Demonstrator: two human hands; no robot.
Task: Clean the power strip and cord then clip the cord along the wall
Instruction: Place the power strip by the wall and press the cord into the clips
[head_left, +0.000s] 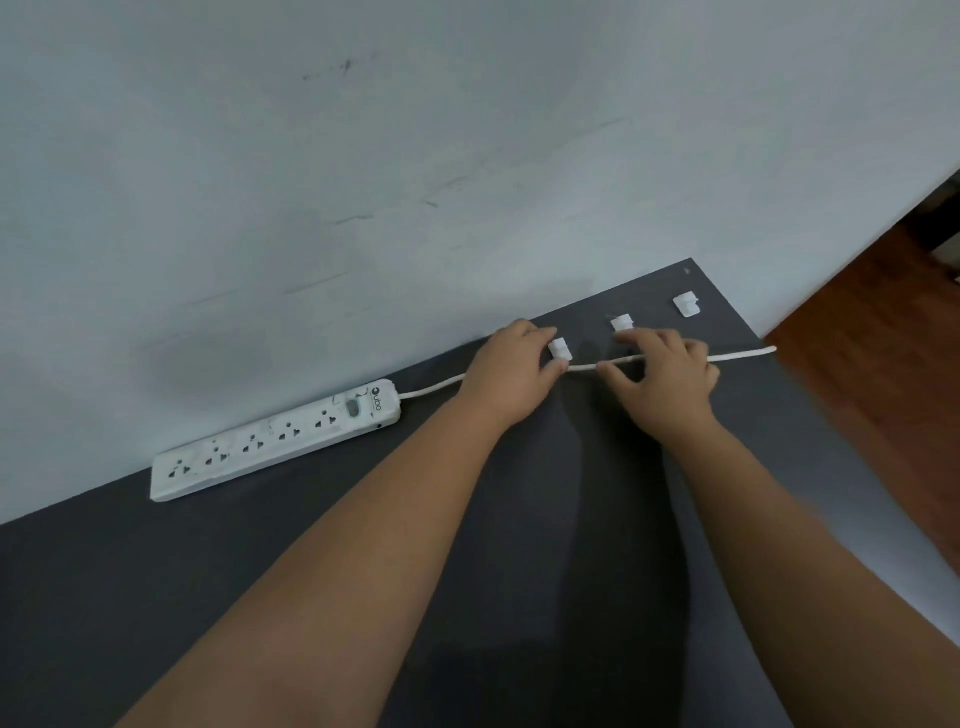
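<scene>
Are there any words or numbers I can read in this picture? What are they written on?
"oulbo", or something close to it: dark letters, blurred and turned sideways, on the cord end of the white power strip, next to a small round dark logo. I am not sure of the spelling.
I can find no other words, numbers or signs: none on the cord, the white clips, the wall or the dark table.
</scene>
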